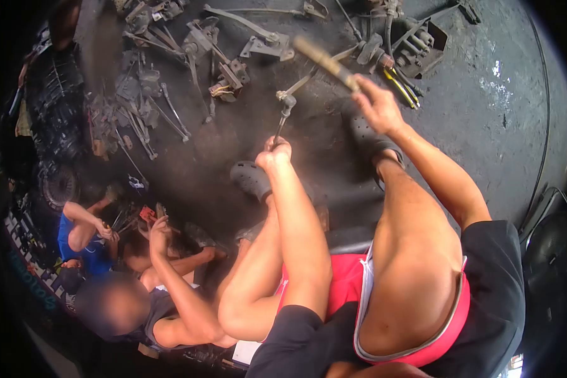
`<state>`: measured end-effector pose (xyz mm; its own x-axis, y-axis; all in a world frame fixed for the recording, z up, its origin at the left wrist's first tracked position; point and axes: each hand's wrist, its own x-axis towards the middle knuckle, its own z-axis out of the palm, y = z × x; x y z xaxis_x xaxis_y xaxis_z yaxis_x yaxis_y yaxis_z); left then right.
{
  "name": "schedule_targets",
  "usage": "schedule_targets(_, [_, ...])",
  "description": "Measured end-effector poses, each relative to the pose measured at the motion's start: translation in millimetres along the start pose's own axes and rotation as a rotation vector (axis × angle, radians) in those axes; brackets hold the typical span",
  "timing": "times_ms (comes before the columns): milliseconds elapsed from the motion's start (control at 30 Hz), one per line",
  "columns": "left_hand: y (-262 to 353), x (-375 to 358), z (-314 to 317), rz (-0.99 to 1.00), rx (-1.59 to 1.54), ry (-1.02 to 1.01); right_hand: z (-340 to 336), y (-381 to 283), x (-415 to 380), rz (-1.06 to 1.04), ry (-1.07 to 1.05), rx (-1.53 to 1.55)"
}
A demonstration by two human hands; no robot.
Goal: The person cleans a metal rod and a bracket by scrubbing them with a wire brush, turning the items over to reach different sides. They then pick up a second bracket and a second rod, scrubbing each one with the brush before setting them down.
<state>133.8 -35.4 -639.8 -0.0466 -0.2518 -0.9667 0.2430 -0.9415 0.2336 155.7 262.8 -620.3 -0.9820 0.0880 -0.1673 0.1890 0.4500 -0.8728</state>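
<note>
My left hand (274, 153) is closed around a thin metal rod (281, 121) whose upper end meets a metal joint piece (286, 99). That joint sits at the end of a longer metal bar (307, 78) lying across the floor. My right hand (379, 106) grips a stick-like tool (324, 60), slightly blurred, which points up and left above the bar. Its far end is apart from the joint. Whether the tool has a head cannot be made out. Both hands are in front of my dark clogs (251, 179).
Metal parts (230, 75) lie over the upper left floor, with a bracket assembly (419, 47) and yellow-handled tool (401, 87) at the upper right. Two people crouch at the lower left; one holds a red object (148, 214). A cable (546, 120) runs along the right.
</note>
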Motion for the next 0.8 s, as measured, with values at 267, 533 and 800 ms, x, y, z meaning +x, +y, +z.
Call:
schedule_targets(267, [-28, -14, -31, 0.199, 1.401, 0.179, -18, 28, -14, 0.239, 0.133, 0.004])
schedule_targets(533, [-29, -18, -10, 1.1, 1.546, -0.475, -9, 15, -7, 0.278, 0.105, -0.148])
schedule_targets(800, [-64, -19, -12, 1.194, 1.552, -0.658, -11, -7, -12, 0.258, -0.044, -0.05])
